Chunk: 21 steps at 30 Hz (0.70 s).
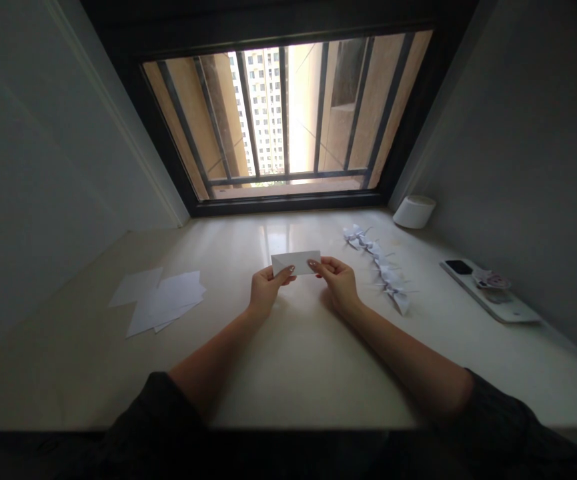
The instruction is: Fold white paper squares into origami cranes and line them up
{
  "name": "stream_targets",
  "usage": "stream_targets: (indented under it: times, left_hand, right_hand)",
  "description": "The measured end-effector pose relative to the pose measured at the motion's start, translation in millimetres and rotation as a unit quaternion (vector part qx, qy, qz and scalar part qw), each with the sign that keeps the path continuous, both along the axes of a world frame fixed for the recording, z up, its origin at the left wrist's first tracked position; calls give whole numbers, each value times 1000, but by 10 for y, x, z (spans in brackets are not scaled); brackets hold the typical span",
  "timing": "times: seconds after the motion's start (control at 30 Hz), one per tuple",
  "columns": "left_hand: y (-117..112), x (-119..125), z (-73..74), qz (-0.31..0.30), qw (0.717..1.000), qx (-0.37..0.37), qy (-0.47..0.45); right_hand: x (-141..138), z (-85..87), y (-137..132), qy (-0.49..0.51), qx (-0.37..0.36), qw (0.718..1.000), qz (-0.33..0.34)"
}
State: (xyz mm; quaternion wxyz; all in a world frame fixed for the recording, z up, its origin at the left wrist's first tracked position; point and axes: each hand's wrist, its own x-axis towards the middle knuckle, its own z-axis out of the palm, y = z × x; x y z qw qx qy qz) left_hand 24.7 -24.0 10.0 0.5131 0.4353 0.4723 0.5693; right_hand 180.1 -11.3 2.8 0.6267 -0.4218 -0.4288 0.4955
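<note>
A folded piece of white paper, rectangular and wider than tall, is held up a little above the pale sill. My left hand pinches its left end, thumb on the near face and fingers behind. At the right end my right hand grips it the same way, the thumb lying across the paper. Right of my right hand, a row of folded paper cranes runs from back to front. To the left lie several loose sheets of white paper, partly overlapping.
A white cylindrical object leans at the back right corner. In front of it lies a phone face down, with a decorated grip on its back. A barred window closes off the far side, and walls rise left and right.
</note>
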Motion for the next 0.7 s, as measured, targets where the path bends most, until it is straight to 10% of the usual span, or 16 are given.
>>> stream_targets:
  times: [0.7]
  left_hand:
    - [-3,-1,-14,-6,1000,17,8]
  right_hand:
    - [-3,35,-10,-6,-7,1000,-18]
